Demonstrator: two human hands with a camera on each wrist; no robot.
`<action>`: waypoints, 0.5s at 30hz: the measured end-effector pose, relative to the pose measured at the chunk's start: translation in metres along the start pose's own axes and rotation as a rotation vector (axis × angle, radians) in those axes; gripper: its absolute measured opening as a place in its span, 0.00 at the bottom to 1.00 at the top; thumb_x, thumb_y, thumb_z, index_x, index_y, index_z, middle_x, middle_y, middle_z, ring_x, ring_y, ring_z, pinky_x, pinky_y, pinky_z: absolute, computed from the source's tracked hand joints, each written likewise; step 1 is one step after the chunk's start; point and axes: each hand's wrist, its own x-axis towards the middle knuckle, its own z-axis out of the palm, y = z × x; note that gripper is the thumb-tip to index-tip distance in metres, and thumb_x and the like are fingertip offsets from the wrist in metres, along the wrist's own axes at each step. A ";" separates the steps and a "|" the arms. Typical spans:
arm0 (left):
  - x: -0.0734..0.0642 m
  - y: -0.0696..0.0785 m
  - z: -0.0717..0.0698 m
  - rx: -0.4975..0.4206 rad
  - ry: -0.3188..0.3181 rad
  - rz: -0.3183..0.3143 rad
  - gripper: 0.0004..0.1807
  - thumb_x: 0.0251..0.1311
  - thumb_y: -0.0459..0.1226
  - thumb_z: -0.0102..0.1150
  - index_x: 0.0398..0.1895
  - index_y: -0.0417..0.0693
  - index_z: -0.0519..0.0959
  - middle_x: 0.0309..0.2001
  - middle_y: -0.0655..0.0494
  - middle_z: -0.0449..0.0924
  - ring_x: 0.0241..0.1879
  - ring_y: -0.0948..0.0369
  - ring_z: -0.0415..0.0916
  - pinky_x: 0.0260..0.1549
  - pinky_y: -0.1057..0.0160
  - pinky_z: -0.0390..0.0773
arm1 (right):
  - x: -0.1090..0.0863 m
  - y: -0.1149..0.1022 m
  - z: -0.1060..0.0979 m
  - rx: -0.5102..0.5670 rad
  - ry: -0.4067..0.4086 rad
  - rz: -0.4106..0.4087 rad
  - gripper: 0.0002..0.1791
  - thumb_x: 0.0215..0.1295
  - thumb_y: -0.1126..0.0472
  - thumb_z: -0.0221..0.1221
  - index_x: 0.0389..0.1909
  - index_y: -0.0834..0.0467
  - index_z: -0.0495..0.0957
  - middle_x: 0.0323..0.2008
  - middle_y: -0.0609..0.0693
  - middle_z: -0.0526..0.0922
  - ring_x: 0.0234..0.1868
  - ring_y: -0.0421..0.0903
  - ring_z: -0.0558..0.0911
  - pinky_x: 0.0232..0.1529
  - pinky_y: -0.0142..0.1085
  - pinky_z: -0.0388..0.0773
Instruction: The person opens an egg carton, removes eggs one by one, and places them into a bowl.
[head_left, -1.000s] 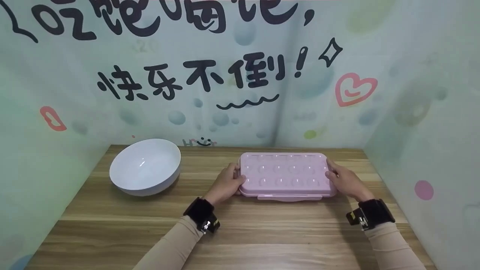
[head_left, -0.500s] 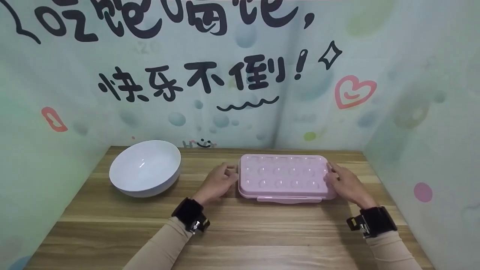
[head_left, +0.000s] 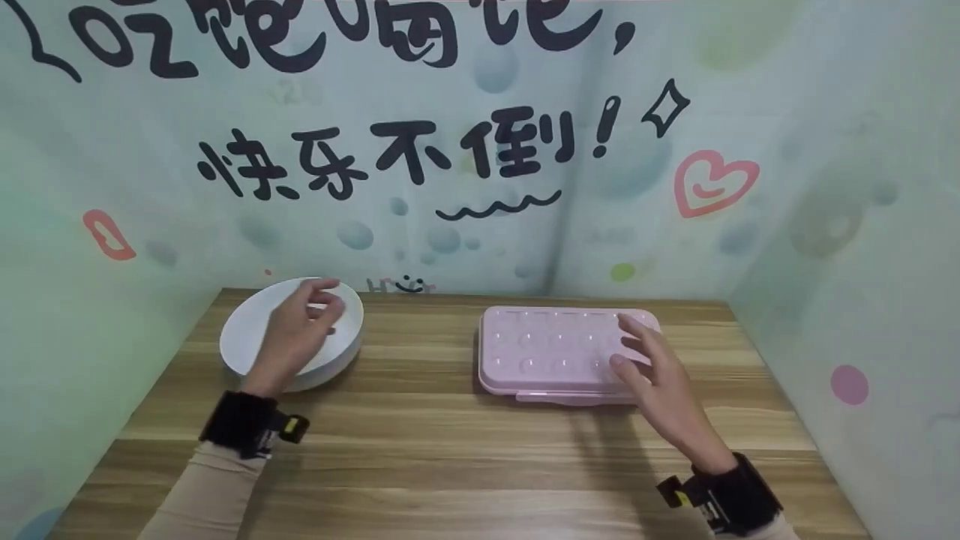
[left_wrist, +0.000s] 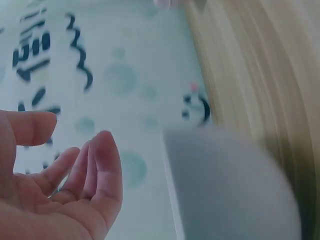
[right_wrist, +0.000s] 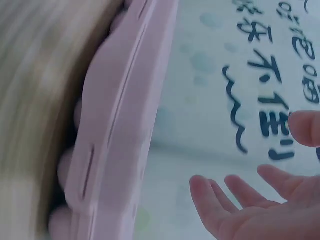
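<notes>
A closed pink egg box with a bumpy lid lies on the wooden table, right of centre; its front clasp fills much of the right wrist view. My right hand hovers over the box's right end, fingers spread and loosely bent, holding nothing. At the left stands a white bowl. My left hand is in front of or above the bowl, with relaxed fingers and nothing in them. In the left wrist view a gap separates the fingers from the blurred bowl.
The wooden table ends at a printed backdrop with dark lettering. Side panels of the same cloth close off the left and right. Between bowl and egg box lies bare wood.
My left hand has let go of the egg box and moved left to the bowl. My right hand has also released the box and lifted over its right end. Box and bowl stay put.
</notes>
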 end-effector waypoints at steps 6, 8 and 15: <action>-0.005 -0.043 -0.057 0.075 0.135 -0.084 0.30 0.81 0.46 0.48 0.78 0.40 0.65 0.69 0.35 0.73 0.69 0.39 0.70 0.65 0.40 0.73 | -0.013 -0.012 0.030 0.085 -0.012 0.000 0.33 0.78 0.63 0.61 0.80 0.57 0.65 0.77 0.57 0.69 0.74 0.59 0.73 0.71 0.55 0.73; -0.007 -0.058 -0.070 0.072 0.150 -0.153 0.32 0.81 0.48 0.46 0.80 0.40 0.62 0.72 0.34 0.69 0.71 0.39 0.67 0.67 0.37 0.71 | -0.014 -0.015 0.040 0.116 -0.024 -0.001 0.32 0.77 0.63 0.61 0.79 0.57 0.65 0.77 0.58 0.69 0.74 0.60 0.73 0.71 0.55 0.73; -0.016 -0.095 -0.089 0.060 0.029 -0.362 0.39 0.80 0.47 0.40 0.84 0.33 0.48 0.80 0.28 0.53 0.77 0.32 0.56 0.70 0.34 0.68 | -0.014 -0.017 0.065 0.188 -0.085 0.039 0.33 0.77 0.61 0.62 0.79 0.57 0.65 0.77 0.57 0.68 0.74 0.61 0.72 0.72 0.53 0.73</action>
